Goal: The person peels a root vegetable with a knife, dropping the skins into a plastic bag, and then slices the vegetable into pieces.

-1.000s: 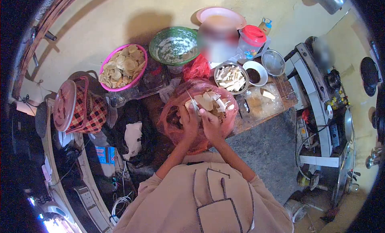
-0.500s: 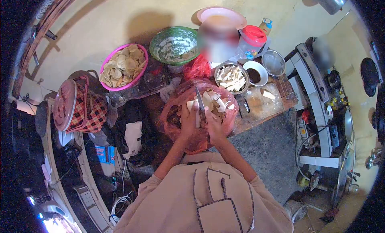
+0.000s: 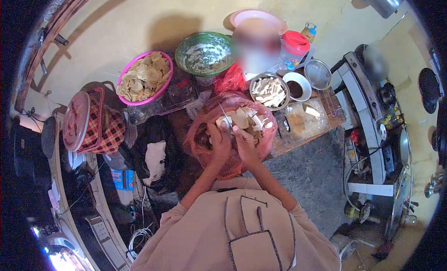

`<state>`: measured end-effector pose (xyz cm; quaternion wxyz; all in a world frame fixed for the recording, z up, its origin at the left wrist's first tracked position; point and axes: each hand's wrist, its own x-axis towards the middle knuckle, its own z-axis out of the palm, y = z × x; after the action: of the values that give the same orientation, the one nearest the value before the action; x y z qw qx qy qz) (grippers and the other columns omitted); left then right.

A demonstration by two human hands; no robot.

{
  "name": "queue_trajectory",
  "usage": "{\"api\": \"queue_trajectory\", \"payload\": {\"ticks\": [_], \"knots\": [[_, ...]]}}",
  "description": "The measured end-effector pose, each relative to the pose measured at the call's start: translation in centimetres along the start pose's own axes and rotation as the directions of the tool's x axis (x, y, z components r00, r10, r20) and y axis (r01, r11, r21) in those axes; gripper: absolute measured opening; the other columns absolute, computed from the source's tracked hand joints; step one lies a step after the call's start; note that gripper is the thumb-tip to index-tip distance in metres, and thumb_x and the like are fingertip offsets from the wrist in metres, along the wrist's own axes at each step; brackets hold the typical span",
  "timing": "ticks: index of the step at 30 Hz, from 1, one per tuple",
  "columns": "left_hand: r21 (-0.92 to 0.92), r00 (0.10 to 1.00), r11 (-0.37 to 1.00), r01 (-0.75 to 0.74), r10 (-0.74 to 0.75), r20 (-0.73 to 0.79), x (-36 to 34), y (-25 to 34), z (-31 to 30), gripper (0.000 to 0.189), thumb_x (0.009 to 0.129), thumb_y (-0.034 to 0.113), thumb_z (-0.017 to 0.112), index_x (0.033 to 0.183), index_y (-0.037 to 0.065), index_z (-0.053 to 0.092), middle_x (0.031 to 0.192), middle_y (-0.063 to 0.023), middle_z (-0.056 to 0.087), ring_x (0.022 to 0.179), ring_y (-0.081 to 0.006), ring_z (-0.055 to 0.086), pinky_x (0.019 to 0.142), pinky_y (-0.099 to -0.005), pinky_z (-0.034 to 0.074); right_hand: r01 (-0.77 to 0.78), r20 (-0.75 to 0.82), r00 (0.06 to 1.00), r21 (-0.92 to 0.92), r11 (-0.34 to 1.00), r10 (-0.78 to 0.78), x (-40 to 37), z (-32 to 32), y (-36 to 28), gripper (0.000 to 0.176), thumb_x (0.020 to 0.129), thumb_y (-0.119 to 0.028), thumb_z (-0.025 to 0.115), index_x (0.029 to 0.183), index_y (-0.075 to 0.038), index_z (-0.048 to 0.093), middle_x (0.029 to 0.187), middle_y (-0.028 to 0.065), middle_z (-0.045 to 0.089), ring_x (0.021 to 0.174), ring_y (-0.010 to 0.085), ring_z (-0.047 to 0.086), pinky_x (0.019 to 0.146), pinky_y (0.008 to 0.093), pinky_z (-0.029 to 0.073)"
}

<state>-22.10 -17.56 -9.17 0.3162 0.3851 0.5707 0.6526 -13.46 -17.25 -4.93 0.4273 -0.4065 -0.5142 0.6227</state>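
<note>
A pinkish-red plastic bag [image 3: 198,157] lies spread open in front of me, holding many pale white chunks [image 3: 251,121], some brown-edged. Over it, my left hand [image 3: 220,137] is closed around a pale white piece [image 3: 220,123]. My right hand [image 3: 245,139] is close beside it, fingers curled at the lower end of a knife [image 3: 226,118]. The blade points up and away, against the piece. The handle is hidden by my fingers. Just beyond the bag stands a metal bowl [image 3: 287,101] filled with cut white strips.
Behind are a pink basket [image 3: 136,103] of round pale slices, a green basin [image 3: 205,68] and a red-lidded container [image 3: 296,43]. To the right are a white bowl [image 3: 305,86], a strainer [image 3: 318,74] and a board [image 3: 321,126] with a white piece. A stove [image 3: 363,94] stands far right.
The knife blade has tilted and shifted left, onto the piece in my left hand. Both hands have turned slightly and remain close together over the bag.
</note>
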Motion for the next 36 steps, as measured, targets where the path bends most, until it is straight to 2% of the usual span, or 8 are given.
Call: {"api": "queue_trajectory", "payload": {"ticks": [5,8,11,17,23,26,29,36], "knots": [[0.054,0.999,0.999,0.007,-0.009,0.043,0.4,-1.6,-0.4,0.041,0.092,0.035,0.034,0.118,0.004,0.03,0.104,-0.0115,0.049,0.09,-0.0178,0.05,0.074,-0.0274,0.044,-0.018,-0.069,0.997,0.056,0.998,0.022,0.4,-0.3,2.0,0.039,0.09,-0.036,0.041,0.093,-0.002,0.059,0.082,-0.0021,0.056,0.074,0.004,0.048,0.065,0.0189,0.039],[0.045,0.989,0.989,0.14,-0.142,0.043,0.3,-1.2,-0.4,0.039,0.092,0.035,0.034,0.116,0.004,0.034,0.098,-0.0097,0.052,0.084,-0.0164,0.053,0.07,-0.027,0.045,-0.237,-0.069,0.964,0.208,0.949,0.256,0.1,-0.2,0.4,0.036,0.088,-0.039,0.043,0.087,-0.007,0.058,0.068,-0.0043,0.052,0.054,0.0028,0.045,0.048,0.018,0.037],[-0.328,0.911,0.85,0.412,-0.387,0.143,-0.2,5.5,0.1,0.037,0.092,0.036,0.034,0.112,0.004,0.039,0.098,-0.0088,0.052,0.082,-0.0154,0.054,0.068,-0.0273,0.046,-0.409,-0.032,0.894,0.349,0.843,0.446,-0.2,0.0,-1.4,0.034,0.088,-0.043,0.042,0.085,-0.012,0.054,0.054,-0.0066,0.041,0.04,0.0025,0.033,0.035,0.018,0.027],[-0.532,0.878,0.699,0.478,-0.351,0.326,1.1,0.6,-1.5,0.038,0.092,0.038,0.028,0.102,0.005,0.043,0.076,-0.0056,0.052,0.06,-0.0119,0.051,0.049,-0.023,0.043,-0.475,0.125,0.849,0.607,0.638,0.513,-0.4,-0.7,-1.3,0.036,0.089,-0.043,0.036,0.095,-0.012,0.051,0.048,-0.0073,0.028,0.037,0.0033,0.024,0.033,0.0183,0.023],[-0.215,0.976,0.952,0.219,-0.215,0.044,1.2,2.6,-1.5,0.037,0.092,0.036,0.032,0.105,0.002,0.038,0.079,-0.0063,0.051,0.064,-0.0143,0.049,0.056,-0.0239,0.043,-0.149,0.073,0.988,0.252,0.956,0.135,-0.2,-1.8,-0.2,0.032,0.088,-0.038,0.045,0.094,-0.008,0.057,0.077,-0.0048,0.053,0.067,0.0018,0.046,0.055,0.0161,0.037],[0.012,1.0,1.0,-0.025,0.025,-0.009,0.6,1.7,-0.8,0.037,0.092,0.034,0.033,0.107,0.001,0.035,0.091,-0.0105,0.048,0.078,-0.0188,0.049,0.07,-0.0288,0.042,-0.249,0.099,0.967,0.152,0.956,0.236,-0.4,-0.9,-1.0,0.036,0.089,-0.032,0.045,0.105,-0.001,0.054,0.088,-0.0021,0.056,0.075,0.0032,0.049,0.063,0.0173,0.04],[0.128,0.997,0.989,-0.072,0.069,0.027,0.0,0.5,-0.6,0.039,0.091,0.036,0.032,0.107,-0.001,0.036,0.099,-0.0142,0.044,0.088,-0.022,0.046,0.08,-0.0328,0.037,0.032,0.073,0.997,0.101,0.994,-0.04,0.3,-0.2,0.9,0.043,0.089,-0.03,0.046,0.116,0.004,0.047,0.101,0.0013,0.055,0.085,0.0066,0.049,0.075,0.0202,0.04],[0.095,0.997,0.993,-0.077,0.078,-0.01,-0.3,1.7,-0.5,0.045,0.091,0.04,0.029,0.105,-0.001,0.04,0.095,-0.0148,0.047,0.086,-0.023,0.048,0.076,-0.0343,0.039,-0.063,-0.061,0.995,0.155,0.986,0.073,0.0,0.2,1.1,0.032,0.088,-0.034,0.047,0.103,-0.008,0.057,0.073,-0.0049,0.052,0.058,0.0017,0.043,0.049,0.0166,0.035]]}}
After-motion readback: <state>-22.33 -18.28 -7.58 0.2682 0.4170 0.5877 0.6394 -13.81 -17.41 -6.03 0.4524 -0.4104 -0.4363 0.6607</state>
